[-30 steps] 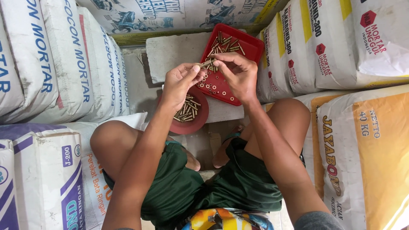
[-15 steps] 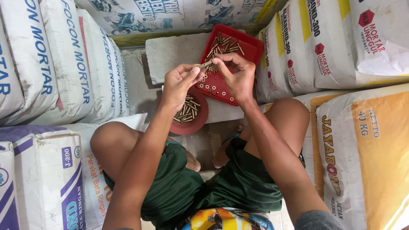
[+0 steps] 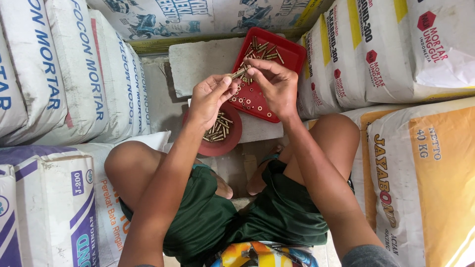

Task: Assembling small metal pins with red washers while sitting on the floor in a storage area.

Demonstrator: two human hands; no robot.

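Note:
My left hand and my right hand meet over a red rectangular tray. Between the fingertips of both hands is a brass bolt, held level. The tray holds several loose brass bolts at its far end and small washers and nuts scattered on its floor. Under my left hand sits a round red lid with a pile of several brass bolts in it. The tray and the lid rest on a grey concrete block.
Stacked cement and mortar sacks wall in the spot: white ones at the left, white ones at the right and an orange one. My bare knees flank the lid. I sit in green shorts.
Both hands stay over the tray with only small finger shifts; the brass bolt stays between the fingertips.

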